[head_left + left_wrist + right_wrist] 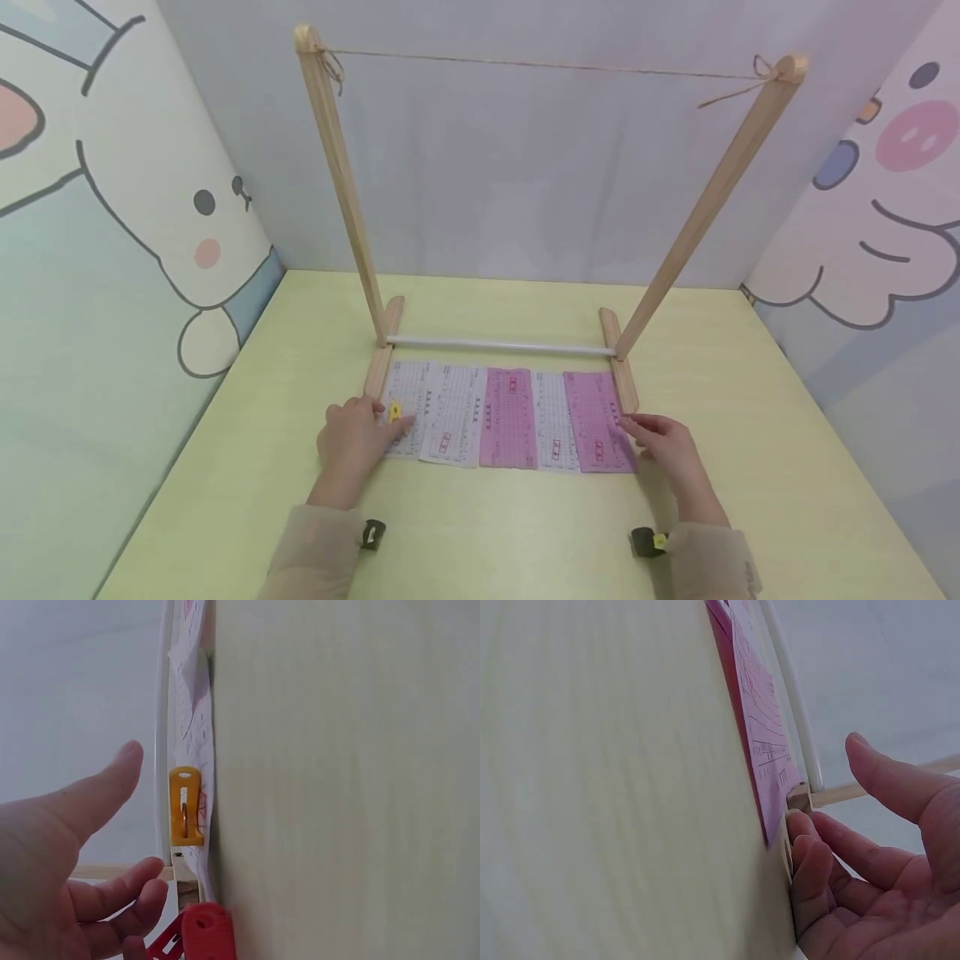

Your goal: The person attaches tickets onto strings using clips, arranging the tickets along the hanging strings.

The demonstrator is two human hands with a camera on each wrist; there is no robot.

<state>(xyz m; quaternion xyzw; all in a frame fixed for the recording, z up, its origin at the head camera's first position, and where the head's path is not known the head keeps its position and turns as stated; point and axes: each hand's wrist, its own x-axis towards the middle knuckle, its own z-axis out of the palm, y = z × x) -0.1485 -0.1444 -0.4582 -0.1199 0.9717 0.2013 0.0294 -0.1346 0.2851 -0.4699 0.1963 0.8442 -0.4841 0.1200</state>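
Several printed slips lie side by side on the table: a white slip [454, 417] and others like it, a pink slip [508, 433] in the middle and another pink slip [597, 412] at the right end. My left hand [352, 442] is at the left end of the row, thumb and fingers apart, holding nothing. Beside it are a yellow clip [186, 817] on the slip and a red clip [210, 934], which the head view hides. My right hand [667, 450] is by the rightmost pink slip's edge, fingers loosely bent, thumb apart in the right wrist view.
Behind the slips stands a wooden frame with a left post [341, 183], a right post [708, 204] and a white crossbar [502, 344] low down. A thin string [540, 64] is tied between the post tops. Walls with cartoon animals enclose the yellowish table [495, 542].
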